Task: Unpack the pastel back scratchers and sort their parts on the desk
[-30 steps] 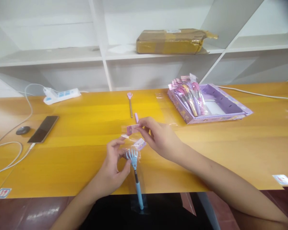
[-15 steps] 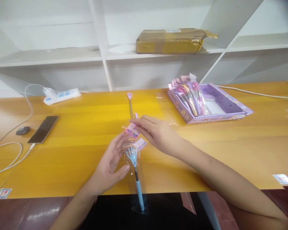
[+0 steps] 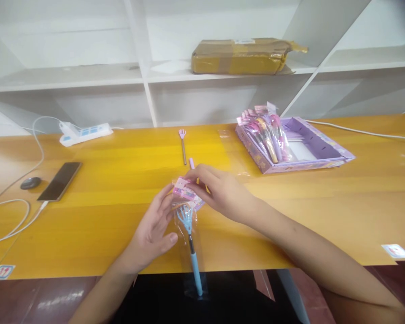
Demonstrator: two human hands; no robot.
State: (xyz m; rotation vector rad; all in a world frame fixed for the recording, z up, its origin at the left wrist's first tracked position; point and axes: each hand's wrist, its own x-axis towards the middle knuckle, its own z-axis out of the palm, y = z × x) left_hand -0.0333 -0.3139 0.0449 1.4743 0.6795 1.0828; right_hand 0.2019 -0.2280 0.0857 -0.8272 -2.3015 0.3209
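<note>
My right hand (image 3: 219, 189) pinches a small pink printed card (image 3: 185, 188) between thumb and fingers. Beside the card's left edge is my left hand (image 3: 153, 229), its fingers extended and its thumb apart; the fingertips seem to touch the card or the clear film. Below both hands lies a light-blue back scratcher (image 3: 195, 272) in a clear bag, its handle sticking out past the table's front edge. Another printed card is partly covered at the top of that bag. Farther back lies a pink-headed back scratcher (image 3: 183, 146) with a metal rod. A pink stick end (image 3: 191, 163) shows just beyond my right hand.
A purple display box (image 3: 324, 148) at the right holds several bagged back scratchers (image 3: 270, 137). On the left are a phone (image 3: 60, 181), a dark mouse-like object (image 3: 30, 183), cables and a white power strip (image 3: 87, 134). A taped carton (image 3: 239, 57) sits on the shelf.
My right hand has brought the pink card slightly left and down, closer over the bagged blue back scratcher's top. My left hand has shifted slightly left.
</note>
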